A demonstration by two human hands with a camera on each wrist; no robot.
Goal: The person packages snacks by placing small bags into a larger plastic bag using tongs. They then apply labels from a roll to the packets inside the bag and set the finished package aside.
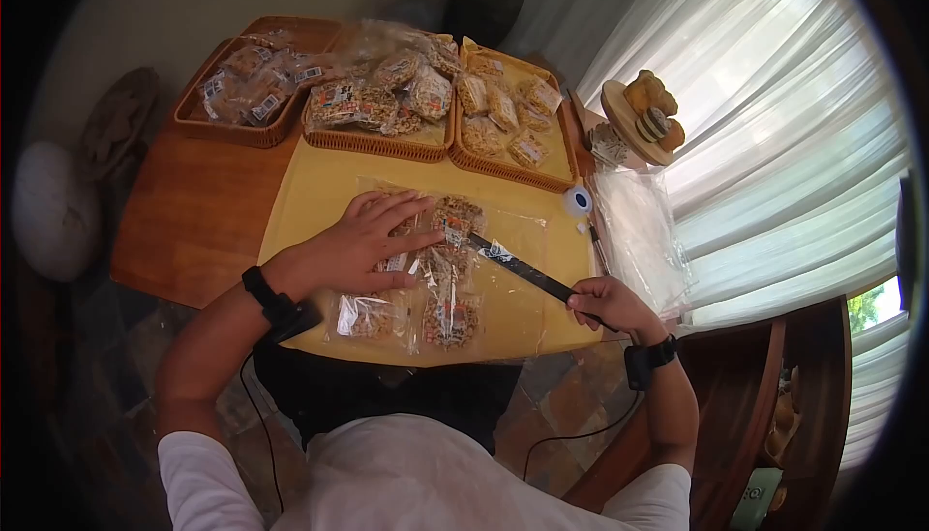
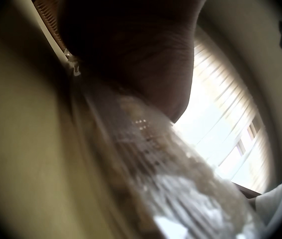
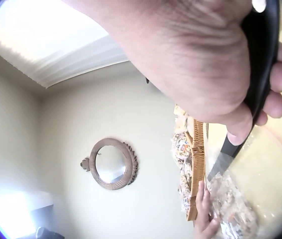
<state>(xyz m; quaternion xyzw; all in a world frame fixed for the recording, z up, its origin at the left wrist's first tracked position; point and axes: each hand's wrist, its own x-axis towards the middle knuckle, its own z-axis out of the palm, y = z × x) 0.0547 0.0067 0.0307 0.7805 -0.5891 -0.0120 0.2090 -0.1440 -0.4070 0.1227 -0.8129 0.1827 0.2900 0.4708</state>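
My left hand, fingers spread, rests on clear plastic packs of a grainy, nutty snack lying side by side on the yellow table cover. In my right hand is the black handle of a knife, gripped at the table's right side. The knife slants left, its tip at the upper snack pack, close to the left fingertips. The right wrist view shows the fingers curled round the handle and a grey blade beyond it. Crinkled plastic wrap shows beneath the left hand in the left wrist view.
Wicker trays with bagged snacks stand along the back: a left tray, a middle tray and a right tray. A white and blue round item and clear plastic bags lie at the right, beside the curtain.
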